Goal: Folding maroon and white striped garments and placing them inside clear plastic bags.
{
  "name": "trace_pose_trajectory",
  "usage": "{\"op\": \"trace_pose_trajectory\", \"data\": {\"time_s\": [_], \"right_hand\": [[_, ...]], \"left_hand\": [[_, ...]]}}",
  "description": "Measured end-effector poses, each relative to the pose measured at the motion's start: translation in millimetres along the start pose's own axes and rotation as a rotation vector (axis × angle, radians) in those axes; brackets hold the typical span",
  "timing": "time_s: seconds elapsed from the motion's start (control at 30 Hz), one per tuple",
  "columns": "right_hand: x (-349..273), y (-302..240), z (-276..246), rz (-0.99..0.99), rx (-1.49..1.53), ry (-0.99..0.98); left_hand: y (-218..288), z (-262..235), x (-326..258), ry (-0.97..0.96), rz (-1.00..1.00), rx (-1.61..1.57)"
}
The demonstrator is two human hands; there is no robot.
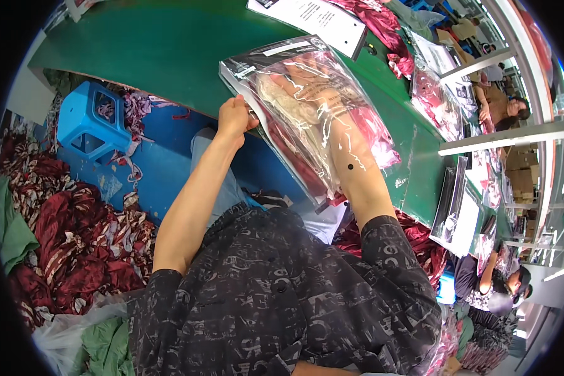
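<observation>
A clear plastic bag (351,84) with a dark printed top edge lies tilted at the near edge of the green table. My left hand (234,119) is closed on the bag's left edge, thumb and fingers pinching the film. My right forearm reaches into the bag, and my right hand (307,75) shows through the shiny film. Its fingers look stretched out over a folded cream garment (279,100); glare hides part of them. Pink and dark red satin cloth (366,125) also shows inside the bag.
On the green table (138,44) lie another flat package (319,25), red satin cloth (382,25) and more bagged garments (435,100) to the right. A blue plastic stool (94,119) stands at left, beside a heap of dark red patterned cloth (75,232). Other people sit at far right.
</observation>
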State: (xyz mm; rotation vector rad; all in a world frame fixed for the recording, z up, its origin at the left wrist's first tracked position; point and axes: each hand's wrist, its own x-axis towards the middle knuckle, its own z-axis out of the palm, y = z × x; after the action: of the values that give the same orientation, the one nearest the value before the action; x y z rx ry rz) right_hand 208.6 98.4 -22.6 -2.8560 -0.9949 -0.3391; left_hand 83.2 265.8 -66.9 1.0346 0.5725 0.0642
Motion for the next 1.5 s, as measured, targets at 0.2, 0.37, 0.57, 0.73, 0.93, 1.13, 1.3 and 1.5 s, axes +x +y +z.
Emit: {"op": "trace_pose_trajectory", "data": {"time_s": [0.2, 0.37, 0.57, 0.73, 0.93, 1.13, 1.3, 1.5], "right_hand": [[2.0, -21.4, 9.2, 0.199, -0.173, 0.112], [-38.1, -25.4, -5.4, 0.170, -0.037, 0.003], [-101.3, -18.6, -69.2, -0.084, 0.218, 0.054], [-177.0, 18.7, -62.7, -0.025, -0.046, 0.112], [-178.1, 27.8, -47.4, -0.097, 0.824, 0.134], [-185.1, 65.2, -25.1, 0.319, 0.545, 0.377], [-160.3, 79.2, -8.2, 0.505, 0.785, 0.243], [-157.0, 48.7, -6.4, 0.517, 0.459, 0.181]], "left_hand": [[-2.3, 6.3, 1.4, 0.079, 0.052, -0.054], [-7.9, 9.0, -6.8, 0.123, 0.058, -0.086], [-7.6, -13.9, 31.2, 0.076, 0.066, -0.199], [17.7, -86.7, 75.7, -0.021, 0.109, -0.166], [75.4, -89.0, 12.0, 0.303, 0.518, 0.239], [-15.6, 2.3, -170.0, -0.110, 1.036, 1.315], [-42.1, 27.0, -136.6, 0.119, 1.134, 1.388], [-53.0, -0.9, -144.4, 0.305, 0.973, 1.197]]}}
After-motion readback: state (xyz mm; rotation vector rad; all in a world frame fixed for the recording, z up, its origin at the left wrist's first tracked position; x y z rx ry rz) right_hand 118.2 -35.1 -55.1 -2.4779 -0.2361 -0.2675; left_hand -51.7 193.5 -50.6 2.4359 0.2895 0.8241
